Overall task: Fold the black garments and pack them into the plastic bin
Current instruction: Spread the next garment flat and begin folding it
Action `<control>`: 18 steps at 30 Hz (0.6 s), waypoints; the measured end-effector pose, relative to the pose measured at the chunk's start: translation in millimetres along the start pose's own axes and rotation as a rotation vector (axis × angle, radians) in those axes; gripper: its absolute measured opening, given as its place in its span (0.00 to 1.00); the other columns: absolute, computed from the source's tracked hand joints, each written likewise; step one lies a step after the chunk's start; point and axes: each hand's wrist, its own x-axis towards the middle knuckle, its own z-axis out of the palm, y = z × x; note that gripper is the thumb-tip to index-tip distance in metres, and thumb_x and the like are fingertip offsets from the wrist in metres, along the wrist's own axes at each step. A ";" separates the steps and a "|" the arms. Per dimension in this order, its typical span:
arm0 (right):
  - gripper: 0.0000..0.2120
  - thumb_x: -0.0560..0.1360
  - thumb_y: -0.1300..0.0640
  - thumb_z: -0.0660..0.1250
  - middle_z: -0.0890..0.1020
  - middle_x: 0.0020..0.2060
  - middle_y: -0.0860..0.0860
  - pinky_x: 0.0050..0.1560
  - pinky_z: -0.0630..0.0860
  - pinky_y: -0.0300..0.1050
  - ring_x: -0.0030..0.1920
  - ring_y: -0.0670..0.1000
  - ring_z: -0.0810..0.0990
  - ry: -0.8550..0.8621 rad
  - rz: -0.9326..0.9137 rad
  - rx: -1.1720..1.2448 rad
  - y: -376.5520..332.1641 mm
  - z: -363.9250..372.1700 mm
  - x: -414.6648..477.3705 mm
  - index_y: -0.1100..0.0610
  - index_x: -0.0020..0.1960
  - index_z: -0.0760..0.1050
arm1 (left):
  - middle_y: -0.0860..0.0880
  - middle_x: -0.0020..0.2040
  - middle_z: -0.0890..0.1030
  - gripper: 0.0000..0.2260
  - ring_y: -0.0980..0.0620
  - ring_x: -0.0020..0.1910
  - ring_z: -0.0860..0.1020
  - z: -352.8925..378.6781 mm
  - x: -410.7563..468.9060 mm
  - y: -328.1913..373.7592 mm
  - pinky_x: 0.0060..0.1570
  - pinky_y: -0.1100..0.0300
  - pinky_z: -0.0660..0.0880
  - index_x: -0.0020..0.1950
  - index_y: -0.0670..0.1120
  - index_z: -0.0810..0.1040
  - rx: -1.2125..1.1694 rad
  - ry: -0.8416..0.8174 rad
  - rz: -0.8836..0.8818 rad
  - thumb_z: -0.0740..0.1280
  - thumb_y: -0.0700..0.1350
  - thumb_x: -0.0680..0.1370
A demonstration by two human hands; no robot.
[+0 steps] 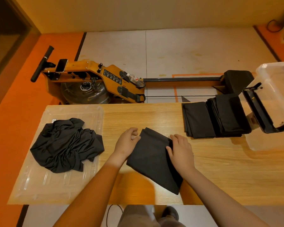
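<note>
L hand [127,142] pinches left edge of folded black garment [152,161] at middle of table [220,169]; R hand [181,152] presses flat on its right edge. Crumpled garments [66,145] on clear lid [44,179] at left; folded stacks [216,117] right, beside plastic bin [279,99].

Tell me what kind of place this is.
Probably a home gym or workout room: a wooden rowing machine stands on pale floor mats behind the wooden table.
</note>
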 end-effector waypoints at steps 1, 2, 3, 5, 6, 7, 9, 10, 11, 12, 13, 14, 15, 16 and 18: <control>0.18 0.73 0.57 0.71 0.79 0.57 0.57 0.55 0.74 0.53 0.57 0.58 0.76 -0.003 0.005 -0.003 0.0 0.6 3.3 0.60 0.62 0.76 | 0.50 0.55 0.77 0.18 0.55 0.50 0.75 2.8 10.2 5.1 0.52 0.63 0.69 0.68 0.45 0.73 -0.001 -0.017 0.004 0.67 0.43 0.79; 0.17 0.72 0.58 0.72 0.79 0.55 0.57 0.53 0.75 0.53 0.55 0.58 0.77 -0.004 0.003 -0.005 0.2 1.3 5.3 0.60 0.60 0.77 | 0.50 0.52 0.77 0.17 0.55 0.47 0.75 5.8 19.0 8.2 0.52 0.62 0.70 0.66 0.45 0.74 0.000 -0.034 0.004 0.68 0.43 0.77; 0.16 0.72 0.59 0.72 0.79 0.54 0.57 0.52 0.75 0.53 0.55 0.58 0.77 -0.002 0.002 -0.004 -0.1 1.7 7.0 0.60 0.58 0.78 | 0.52 0.47 0.77 0.17 0.55 0.45 0.75 8.6 26.1 10.2 0.50 0.61 0.72 0.64 0.45 0.75 0.010 -0.047 0.002 0.70 0.43 0.76; 0.16 0.72 0.58 0.72 0.79 0.55 0.56 0.54 0.74 0.52 0.56 0.58 0.76 0.001 0.011 0.010 -2.9 2.0 10.0 0.59 0.59 0.77 | 0.53 0.40 0.75 0.13 0.54 0.41 0.74 12.8 36.7 11.8 0.46 0.62 0.72 0.58 0.45 0.78 0.032 -0.069 0.012 0.72 0.42 0.74; 0.18 0.73 0.56 0.71 0.78 0.57 0.55 0.57 0.72 0.52 0.58 0.57 0.75 -0.002 0.013 0.029 -5.3 1.9 12.1 0.58 0.61 0.76 | 0.53 0.38 0.75 0.10 0.54 0.39 0.74 13.5 39.6 13.2 0.43 0.63 0.71 0.54 0.45 0.79 0.025 -0.078 0.019 0.73 0.41 0.73; 0.20 0.74 0.55 0.70 0.77 0.60 0.55 0.59 0.70 0.51 0.61 0.56 0.73 -0.007 0.005 0.059 -8.4 1.6 14.8 0.57 0.64 0.74 | 0.53 0.37 0.75 0.08 0.54 0.39 0.74 13.4 41.1 14.5 0.41 0.64 0.70 0.50 0.45 0.81 0.004 -0.087 0.024 0.74 0.39 0.72; 0.25 0.74 0.51 0.68 0.73 0.65 0.53 0.64 0.66 0.49 0.66 0.54 0.68 -0.029 -0.044 0.126 -16.4 -1.7 22.2 0.56 0.69 0.70 | 0.53 0.37 0.77 0.05 0.55 0.37 0.74 9.9 38.8 18.8 0.42 0.66 0.70 0.44 0.46 0.81 -0.058 -0.133 0.055 0.74 0.38 0.72; 0.28 0.74 0.50 0.68 0.70 0.68 0.52 0.66 0.63 0.48 0.68 0.53 0.65 -0.049 -0.078 0.160 -20.9 -4.5 26.6 0.55 0.71 0.67 | 0.53 0.39 0.78 0.06 0.55 0.39 0.75 6.7 35.7 20.5 0.44 0.65 0.71 0.43 0.47 0.81 -0.098 -0.175 0.084 0.73 0.37 0.72; 0.30 0.74 0.49 0.68 0.68 0.69 0.51 0.67 0.61 0.47 0.70 0.52 0.62 -0.076 -0.110 0.191 -25.6 -7.5 31.6 0.53 0.73 0.65 | 0.52 0.41 0.80 0.06 0.54 0.42 0.77 2.0 32.1 22.2 0.47 0.65 0.72 0.42 0.47 0.80 -0.142 -0.223 0.116 0.72 0.36 0.72; 0.31 0.74 0.48 0.68 0.67 0.70 0.50 0.67 0.59 0.46 0.70 0.51 0.61 -0.115 -0.136 0.219 -29.4 -10.2 35.9 0.52 0.74 0.63 | 0.52 0.43 0.81 0.06 0.55 0.45 0.78 -3.2 28.0 23.3 0.50 0.65 0.73 0.43 0.45 0.80 -0.192 -0.274 0.140 0.71 0.35 0.73; 0.31 0.74 0.48 0.68 0.68 0.69 0.49 0.67 0.57 0.44 0.70 0.50 0.60 -0.162 -0.156 0.241 -32.1 -11.9 40.0 0.50 0.74 0.63 | 0.51 0.44 0.81 0.05 0.56 0.46 0.79 -8.6 24.3 23.5 0.50 0.66 0.73 0.44 0.43 0.80 -0.239 -0.320 0.152 0.70 0.35 0.74; 0.30 0.74 0.48 0.68 0.70 0.67 0.48 0.65 0.57 0.42 0.69 0.49 0.61 -0.207 -0.173 0.257 -33.4 -12.3 43.5 0.49 0.73 0.64 | 0.50 0.45 0.81 0.04 0.57 0.46 0.79 -14.3 21.1 24.0 0.49 0.67 0.73 0.45 0.42 0.79 -0.272 -0.355 0.160 0.70 0.34 0.75; 0.27 0.74 0.48 0.69 0.73 0.63 0.47 0.63 0.57 0.40 0.67 0.48 0.63 -0.241 -0.187 0.266 -33.2 -11.6 46.1 0.48 0.71 0.67 | 0.50 0.45 0.81 0.04 0.57 0.44 0.79 -19.5 19.3 23.6 0.47 0.67 0.73 0.46 0.42 0.79 -0.286 -0.376 0.159 0.69 0.34 0.75; 0.24 0.74 0.48 0.69 0.75 0.60 0.47 0.61 0.58 0.40 0.64 0.48 0.66 -0.260 -0.199 0.272 -32.0 -10.4 48.0 0.47 0.68 0.70 | 0.50 0.44 0.81 0.04 0.57 0.42 0.79 -24.8 17.9 24.4 0.45 0.65 0.74 0.45 0.42 0.79 -0.291 -0.388 0.151 0.69 0.34 0.75; 0.19 0.74 0.49 0.69 0.78 0.56 0.46 0.59 0.62 0.40 0.59 0.46 0.69 -0.266 -0.186 0.298 -27.0 -8.5 48.3 0.46 0.64 0.73 | 0.48 0.43 0.81 0.06 0.56 0.39 0.79 -33.5 18.6 25.1 0.42 0.61 0.77 0.46 0.43 0.79 -0.292 -0.389 0.114 0.71 0.33 0.74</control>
